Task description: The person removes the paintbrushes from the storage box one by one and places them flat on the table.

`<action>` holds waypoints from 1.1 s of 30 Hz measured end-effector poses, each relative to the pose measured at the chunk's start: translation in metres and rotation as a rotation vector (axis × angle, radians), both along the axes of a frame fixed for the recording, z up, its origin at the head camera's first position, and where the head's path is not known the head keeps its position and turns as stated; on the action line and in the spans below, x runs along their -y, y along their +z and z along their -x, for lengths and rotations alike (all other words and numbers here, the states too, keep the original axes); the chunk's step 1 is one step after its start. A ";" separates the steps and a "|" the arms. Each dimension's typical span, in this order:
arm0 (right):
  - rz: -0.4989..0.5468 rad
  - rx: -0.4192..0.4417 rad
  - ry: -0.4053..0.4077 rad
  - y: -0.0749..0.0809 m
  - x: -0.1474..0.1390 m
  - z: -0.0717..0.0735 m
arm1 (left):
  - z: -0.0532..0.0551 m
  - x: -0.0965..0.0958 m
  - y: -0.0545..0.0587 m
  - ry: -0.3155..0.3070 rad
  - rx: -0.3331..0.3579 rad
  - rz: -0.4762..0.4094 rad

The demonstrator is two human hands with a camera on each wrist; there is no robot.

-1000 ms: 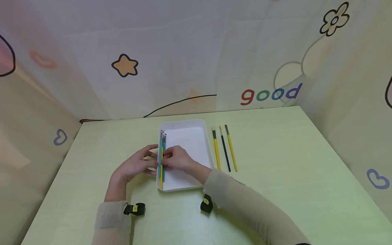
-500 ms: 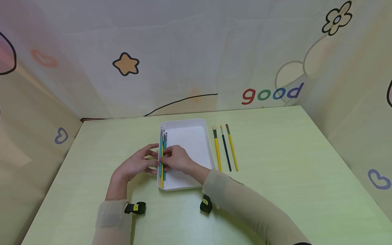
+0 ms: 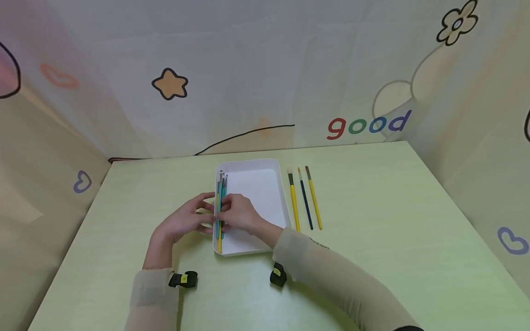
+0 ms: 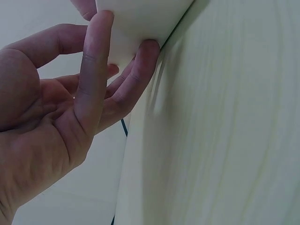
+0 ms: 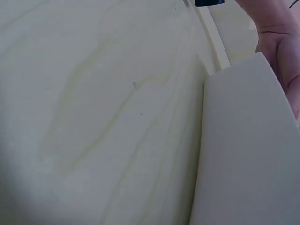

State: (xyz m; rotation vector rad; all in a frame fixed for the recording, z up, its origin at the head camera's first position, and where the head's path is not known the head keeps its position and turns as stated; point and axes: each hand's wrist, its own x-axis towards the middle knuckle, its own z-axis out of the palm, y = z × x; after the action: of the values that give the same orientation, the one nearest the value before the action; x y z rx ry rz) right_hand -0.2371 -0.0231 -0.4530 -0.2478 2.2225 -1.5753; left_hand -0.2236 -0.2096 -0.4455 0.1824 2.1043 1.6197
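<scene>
A shallow white tray (image 3: pixel 258 184) lies on the table, with several thin paintbrushes (image 3: pixel 221 191) bunched lengthwise along its left wall. Most of their handles are teal, and one yellow handle (image 3: pixel 220 243) reaches down toward the near edge. My right hand (image 3: pixel 240 214) reaches into the tray and pinches the bunch near its middle; its fingertips partly hide the handles. From outside, my left hand (image 3: pixel 186 223) rests spread, lightly bent fingers against the left wall. In the left wrist view these fingers touch the tray's outer side (image 4: pixel 136 23). The right wrist view shows mostly the tray's near wall (image 5: pixel 248 150).
To the right of the tray lie three more paintbrushes, side by side: a yellow one (image 3: pixel 294 207), a dark blue one (image 3: pixel 306 204) and another yellow one (image 3: pixel 314 204). A printed cloth backdrop (image 3: pixel 248 82) stands behind the pale green table (image 3: pixel 393 220) and along both sides.
My right fingers have shifted the brushes a little within the bunch; the tips now lie slightly further right, and a teal brush overlaps the yellow one. The left hand stays at the wall.
</scene>
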 end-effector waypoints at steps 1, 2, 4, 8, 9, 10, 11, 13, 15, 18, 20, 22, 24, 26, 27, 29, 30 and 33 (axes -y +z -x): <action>-0.003 -0.002 -0.003 0.000 0.000 0.000 | 0.000 0.000 0.000 0.000 0.001 0.000; -0.009 -0.003 -0.007 0.000 0.001 -0.001 | 0.000 0.000 0.000 0.001 0.002 0.001; -0.018 0.000 -0.015 0.000 0.001 -0.001 | 0.000 0.000 0.000 0.001 0.006 0.005; -0.049 -0.005 -0.018 -0.002 0.002 0.000 | 0.000 0.000 -0.001 0.003 0.008 0.007; -0.054 -0.006 -0.016 -0.002 0.002 0.000 | 0.000 0.000 -0.001 0.004 0.007 0.008; -0.063 -0.013 -0.015 -0.002 0.002 0.001 | 0.000 0.000 -0.001 0.005 0.008 0.009; -0.070 -0.018 -0.014 -0.002 0.002 0.001 | 0.000 0.000 -0.001 0.006 0.008 0.009; -0.081 -0.028 -0.016 -0.002 0.002 0.001 | 0.000 0.000 -0.001 0.006 0.008 0.008; -0.087 -0.035 -0.019 -0.002 0.002 0.001 | 0.000 0.000 -0.001 0.006 0.009 0.007; -0.083 -0.043 -0.023 -0.003 0.003 0.001 | 0.000 0.001 0.000 0.006 0.009 0.009; -0.080 -0.050 -0.023 -0.003 0.002 0.001 | 0.000 0.000 0.000 0.007 0.008 0.011; -0.078 -0.056 -0.028 -0.004 0.001 0.001 | 0.000 -0.001 0.000 0.007 0.009 0.010; -0.073 -0.055 -0.030 -0.004 0.000 0.002 | 0.000 -0.002 0.000 0.008 0.011 0.006; -0.068 -0.048 -0.036 -0.005 -0.002 0.002 | 0.000 -0.003 0.000 0.002 0.012 0.004; -0.063 -0.042 -0.041 -0.005 -0.003 0.002 | 0.000 -0.004 0.001 0.000 0.013 0.005; -0.052 -0.028 -0.046 -0.004 -0.005 0.002 | 0.000 -0.005 0.001 0.006 0.017 0.012; -0.046 -0.021 -0.049 -0.004 -0.007 0.002 | 0.000 -0.005 0.001 0.009 0.018 0.018; -0.028 -0.006 -0.056 -0.003 -0.011 0.003 | 0.000 -0.005 0.002 0.021 0.021 0.036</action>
State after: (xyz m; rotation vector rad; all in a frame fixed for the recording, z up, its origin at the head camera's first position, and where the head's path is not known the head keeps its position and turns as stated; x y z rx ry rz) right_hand -0.2401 -0.0118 -0.4559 -0.1843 2.2728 -1.5727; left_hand -0.2232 -0.2043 -0.4439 0.1306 2.1243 1.5880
